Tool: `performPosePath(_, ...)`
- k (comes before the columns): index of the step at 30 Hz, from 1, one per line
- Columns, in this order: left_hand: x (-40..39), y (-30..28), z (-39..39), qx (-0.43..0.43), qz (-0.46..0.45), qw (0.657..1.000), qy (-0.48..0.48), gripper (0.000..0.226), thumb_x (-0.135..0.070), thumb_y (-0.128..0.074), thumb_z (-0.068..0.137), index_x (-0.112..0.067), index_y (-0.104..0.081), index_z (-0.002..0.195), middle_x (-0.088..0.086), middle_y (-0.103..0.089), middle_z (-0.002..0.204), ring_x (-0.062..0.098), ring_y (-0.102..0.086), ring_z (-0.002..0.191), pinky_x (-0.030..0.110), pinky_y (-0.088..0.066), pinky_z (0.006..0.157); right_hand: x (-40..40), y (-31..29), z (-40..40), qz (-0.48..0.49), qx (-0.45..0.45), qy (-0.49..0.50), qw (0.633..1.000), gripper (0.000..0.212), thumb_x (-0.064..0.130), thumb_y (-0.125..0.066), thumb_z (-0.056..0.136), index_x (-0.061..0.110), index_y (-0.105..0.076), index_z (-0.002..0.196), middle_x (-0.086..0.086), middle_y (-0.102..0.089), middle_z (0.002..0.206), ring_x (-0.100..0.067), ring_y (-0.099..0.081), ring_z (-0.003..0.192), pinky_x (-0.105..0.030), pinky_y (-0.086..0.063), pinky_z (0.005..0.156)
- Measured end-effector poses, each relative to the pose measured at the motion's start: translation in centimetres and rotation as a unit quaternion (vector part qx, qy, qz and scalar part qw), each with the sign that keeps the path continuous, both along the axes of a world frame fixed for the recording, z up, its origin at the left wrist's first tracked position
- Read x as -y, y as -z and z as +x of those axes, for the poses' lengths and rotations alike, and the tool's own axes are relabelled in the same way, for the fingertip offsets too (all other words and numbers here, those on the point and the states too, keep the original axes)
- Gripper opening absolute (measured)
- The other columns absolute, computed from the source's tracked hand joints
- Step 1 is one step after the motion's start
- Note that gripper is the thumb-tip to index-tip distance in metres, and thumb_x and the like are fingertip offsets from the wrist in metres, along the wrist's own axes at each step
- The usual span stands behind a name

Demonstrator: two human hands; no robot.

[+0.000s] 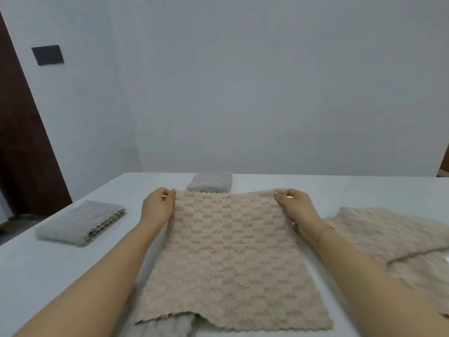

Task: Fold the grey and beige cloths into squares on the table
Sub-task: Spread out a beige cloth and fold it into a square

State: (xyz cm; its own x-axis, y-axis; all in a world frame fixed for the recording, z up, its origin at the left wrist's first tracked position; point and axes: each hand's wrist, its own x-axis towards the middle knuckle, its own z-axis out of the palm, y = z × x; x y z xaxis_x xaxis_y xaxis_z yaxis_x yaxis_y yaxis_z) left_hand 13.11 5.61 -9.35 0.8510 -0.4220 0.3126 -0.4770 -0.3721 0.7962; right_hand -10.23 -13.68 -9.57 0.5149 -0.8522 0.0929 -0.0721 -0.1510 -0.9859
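Now both arms reach forward, left hand [158,206] and right hand [295,206] pinching the beige cloth's [230,259] far corners.

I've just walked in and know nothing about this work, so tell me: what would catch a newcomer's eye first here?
First, the beige cloth spread in the middle of the white table, its far corners pinched by the left hand and right hand. Next, two folded grey cloths: one at the left, one at the far edge. More beige cloth lies loose on the right.

Beige cloth [230,259] spread flat on table [48,276]; folded grey cloths [81,222] behind.
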Motion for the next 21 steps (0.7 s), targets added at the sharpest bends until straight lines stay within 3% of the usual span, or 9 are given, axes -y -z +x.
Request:
performPosePath(3,0.9,2.4,1.2,-0.013,0.018,1.0,0.006,0.031,-0.032,-0.043,0.099,-0.01,-0.057,0.082,0.003,-0.057,0.073,0.024,-0.054,0.073,0.032,-0.039,0.066,0.7,1.6,0.8,-0.029,-0.015,0.032,0.999,0.014,0.022,-0.055,0.095,0.021,-0.054,0.081,-0.008,-0.051,0.071,-0.02,-0.043,0.054,-0.022,-0.034,0.045)
performPosePath(6,0.7,4.5,1.7,0.002,0.017,1.0,0.007,0.032,-0.033,-0.043,0.099,-0.011,-0.057,0.081,0.002,-0.057,0.071,0.022,-0.052,0.069,0.031,-0.037,0.062,1.2,3.4,1.9,-0.082,-0.053,0.045,0.994,0.016,0.026,-0.055,0.094,0.012,-0.061,0.096,-0.001,-0.052,0.065,-0.017,-0.043,0.049,-0.023,-0.036,0.047)
performPosePath(8,0.7,5.1,2.2,0.012,0.0,1.0,0.005,0.031,-0.033,-0.043,0.099,-0.01,-0.058,0.084,0.001,-0.057,0.071,0.021,-0.052,0.067,0.032,-0.039,0.064,1.6,4.1,2.5,-0.126,-0.06,0.063,0.988,0.012,0.023,-0.054,0.094,0.014,-0.061,0.098,0.005,-0.055,0.071,-0.012,-0.046,0.053,-0.021,-0.038,0.051)
performPosePath(11,0.9,5.3,2.8,0.02,0.001,1.0,0.013,0.031,-0.034,-0.043,0.099,-0.011,-0.058,0.084,0.002,-0.058,0.07,0.023,-0.052,0.064,0.033,-0.042,0.063,2.1,4.3,3.1,-0.167,-0.063,0.076,0.981,0.008,0.02,-0.054,0.094,0.016,-0.061,0.096,0.006,-0.053,0.071,-0.007,-0.046,0.058,-0.009,-0.035,0.049)
performPosePath(15,1.3,5.3,3.2,0.049,0.047,0.998,-0.008,0.031,-0.034,-0.042,0.099,-0.012,-0.057,0.084,0.0,-0.058,0.069,0.021,-0.053,0.059,0.03,-0.037,0.055,2.9,4.4,4.2,-0.223,-0.12,0.089,0.963,0.011,0.019,-0.054,0.094,0.012,-0.058,0.086,0.003,-0.051,0.068,-0.01,-0.042,0.057,-0.012,-0.032,0.046)
performPosePath(19,2.2,5.0,3.9,0.078,0.087,0.993,-0.019,0.029,-0.035,-0.042,0.099,-0.013,-0.057,0.087,-0.003,-0.058,0.077,0.019,-0.054,0.074,0.03,-0.037,0.064,3.8,4.3,5.1,-0.244,-0.137,0.099,0.955,0.023,0.017,-0.056,0.093,-0.002,-0.057,0.079,-0.002,-0.051,0.067,-0.016,-0.043,0.061,-0.016,-0.032,0.051)
performPosePath(21,2.6,5.0,4.4,0.096,0.108,0.989,-0.018,0.028,-0.036,-0.042,0.099,-0.014,-0.056,0.087,-0.001,-0.059,0.08,0.021,-0.054,0.077,0.03,-0.036,0.064,4.2,4.2,5.5,-0.259,-0.141,0.094,0.951,0.022,0.016,-0.054,0.094,0.001,-0.055,0.077,0.005,-0.048,0.065,-0.01,-0.042,0.059,-0.018,-0.031,0.052)
